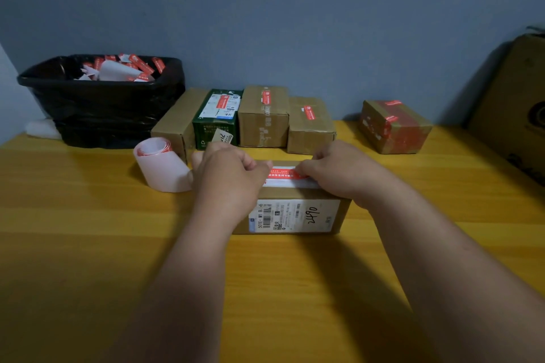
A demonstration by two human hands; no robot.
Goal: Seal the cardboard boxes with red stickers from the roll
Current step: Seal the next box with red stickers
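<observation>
A cardboard box [295, 215] with a white shipping label on its front stands in the middle of the wooden table. A red sticker [284, 174] on a white backing strip lies across its top. My left hand [230, 177] pinches the sticker's left end with curled fingers. My right hand [339, 171] pinches the right end. The sticker roll [163, 166], white with red stickers inside, stands upright left of the box, beside my left hand.
A row of boxes with red stickers [262, 115] stands behind along the wall; another taped box [393, 127] sits at the right. A black bin [100, 100] with sticker scraps is back left. A large carton [519, 103] leans at the far right.
</observation>
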